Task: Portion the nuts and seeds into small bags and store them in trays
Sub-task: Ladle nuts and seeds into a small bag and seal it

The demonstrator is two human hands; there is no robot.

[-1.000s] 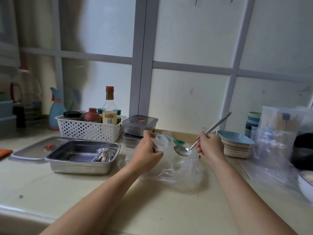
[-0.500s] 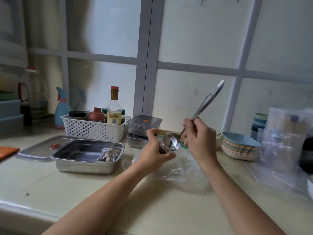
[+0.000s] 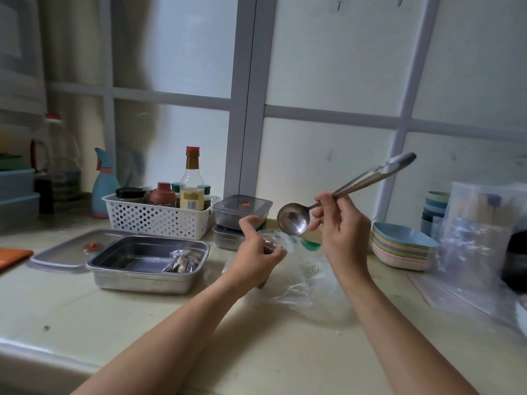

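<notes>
My right hand (image 3: 339,226) has its fingers curled round the neck of the spoon (image 3: 293,222), just behind the bowl. My left hand (image 3: 256,253) pinches the small bag (image 3: 272,244) by its top, directly below the bowl at about six o'clock. My fingers hide most of that bag, so I cannot tell how wide its mouth stands.

The spoon's long axis runs on a slant, with the bowl low at eight o'clock and the handle tip high at two o'clock. The hollow of the bowl faces me, tipped up on edge, and looks empty (though the glare on the steel makes that hard to swear to).

As I see it, the risk lies in the thin film. If my pinch slackens, the mouth folds shut and the next spoonful lands on the counter (image 3: 128,317) or on the big clear bag (image 3: 302,283) lying under my wrists. With the bowl tipped like this, a load would also slide out before reaching the opening.

The tray (image 3: 142,276) waits at nine o'clock from my left hand. One filled bag (image 3: 182,259) already lies in its right end.
</notes>
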